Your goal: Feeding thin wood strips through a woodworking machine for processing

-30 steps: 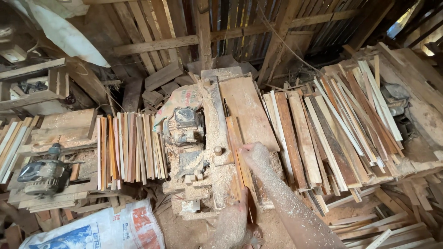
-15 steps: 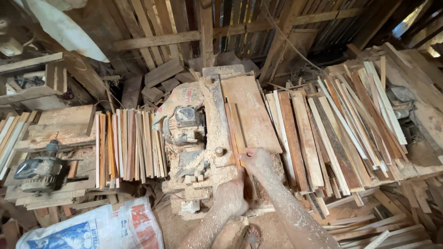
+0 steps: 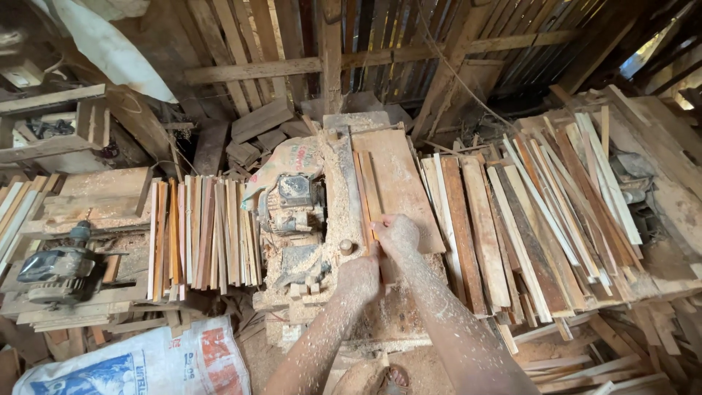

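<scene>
Two sawdust-covered hands press a narrow wood strip (image 3: 369, 194) on the saw table (image 3: 409, 183): right hand (image 3: 396, 235) closed on its near end, left hand (image 3: 358, 276) clamped just behind, right of the motor (image 3: 296, 201)

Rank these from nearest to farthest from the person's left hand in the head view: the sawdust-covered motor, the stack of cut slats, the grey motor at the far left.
From the left hand:
1. Sawdust-covered motor, just up and left of it on the saw bench.
2. Stack of cut slats, further left, beyond that motor.
3. Grey motor, at the far left edge.
</scene>
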